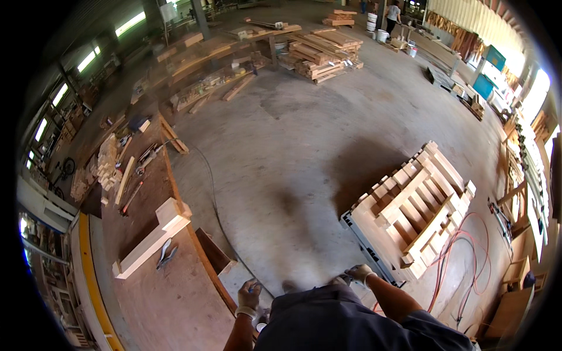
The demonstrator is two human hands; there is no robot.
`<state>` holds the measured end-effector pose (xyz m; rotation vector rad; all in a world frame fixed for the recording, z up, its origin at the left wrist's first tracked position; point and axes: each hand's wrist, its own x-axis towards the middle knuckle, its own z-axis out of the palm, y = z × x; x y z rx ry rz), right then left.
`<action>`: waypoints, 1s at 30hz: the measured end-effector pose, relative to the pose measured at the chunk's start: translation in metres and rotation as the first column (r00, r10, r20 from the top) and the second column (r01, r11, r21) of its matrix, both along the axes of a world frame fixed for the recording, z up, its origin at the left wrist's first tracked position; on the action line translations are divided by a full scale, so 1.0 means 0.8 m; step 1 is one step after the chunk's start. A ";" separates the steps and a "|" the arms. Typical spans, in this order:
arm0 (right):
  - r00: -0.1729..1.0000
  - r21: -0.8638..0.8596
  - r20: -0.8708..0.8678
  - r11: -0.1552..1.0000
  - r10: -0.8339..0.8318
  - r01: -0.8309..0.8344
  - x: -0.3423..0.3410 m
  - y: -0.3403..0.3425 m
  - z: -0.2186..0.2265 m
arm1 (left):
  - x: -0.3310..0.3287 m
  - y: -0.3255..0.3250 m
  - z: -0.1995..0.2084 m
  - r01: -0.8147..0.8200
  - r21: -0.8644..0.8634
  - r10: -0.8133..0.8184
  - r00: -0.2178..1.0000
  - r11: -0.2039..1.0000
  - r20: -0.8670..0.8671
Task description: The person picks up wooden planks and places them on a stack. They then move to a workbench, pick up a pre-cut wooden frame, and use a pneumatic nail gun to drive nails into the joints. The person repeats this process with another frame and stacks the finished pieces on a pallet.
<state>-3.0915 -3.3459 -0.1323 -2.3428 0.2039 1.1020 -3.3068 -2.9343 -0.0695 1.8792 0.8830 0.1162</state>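
Note:
My left hand (249,296), in a grey work glove, hangs beside the edge of a brown workbench (161,307). Its fingers are curled, and a small blue patch shows at them; what it is I cannot make out. My right hand (359,273), gloved too, is closed by my right hip, with a small dark thing (344,279) at its fingertips. On the bench lie a pale wooden piece with a blocky end (153,238) and a pair of pliers (167,255).
Right of me, slatted wooden parts (424,205) lie stacked on a low platform. Red hoses (451,251) coil beside them. A dark cable (214,199) crosses the concrete floor near the bench. Lumber piles (325,52) and another person (393,16) are farther back.

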 end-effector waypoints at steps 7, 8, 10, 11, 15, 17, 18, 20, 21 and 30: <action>0.993 -0.004 0.038 0.994 0.112 -0.112 0.000 0.087 -0.008 | -0.072 0.082 0.002 -0.174 0.054 0.167 0.978 0.983 0.125; 0.991 -0.037 0.021 0.990 0.135 -0.134 0.003 0.093 -0.010 | -0.081 0.093 0.002 -0.214 0.069 0.207 0.973 0.974 0.101; 0.982 -0.099 -0.018 0.977 0.186 -0.186 0.011 0.105 -0.007 | -0.106 0.115 -0.019 -0.355 0.057 0.346 0.929 0.933 0.127; 0.979 -0.113 -0.045 0.973 0.197 -0.201 0.015 0.109 -0.005 | -0.114 0.122 -0.021 -0.429 0.018 0.424 0.897 0.903 0.126; 0.964 -0.146 -0.131 0.958 0.230 -0.248 0.039 0.122 0.012 | -0.143 0.132 -0.036 -0.625 -0.015 0.623 0.774 0.780 0.117; 0.958 -0.174 -0.110 0.943 0.266 -0.282 0.052 0.131 0.007 | -0.159 0.140 -0.057 -0.654 0.011 0.651 0.755 0.757 0.075; 0.953 -0.191 -0.101 0.934 0.287 -0.301 0.057 0.139 0.009 | -0.163 0.140 -0.059 -0.691 -0.065 0.693 0.714 0.720 0.100; 0.941 -0.227 -0.086 0.913 0.327 -0.338 0.067 0.161 0.016 | -0.154 0.137 -0.042 -0.717 -0.067 0.721 0.691 0.693 0.058; 0.939 -0.207 -0.122 0.916 0.323 -0.342 0.076 0.170 0.013 | -0.146 0.136 -0.033 -0.730 -0.068 0.733 0.679 0.680 0.037; 0.476 -0.108 -0.080 0.467 0.876 -0.878 0.170 0.308 -0.012 | -0.186 0.150 -0.120 -0.780 0.214 0.805 0.590 0.588 -0.061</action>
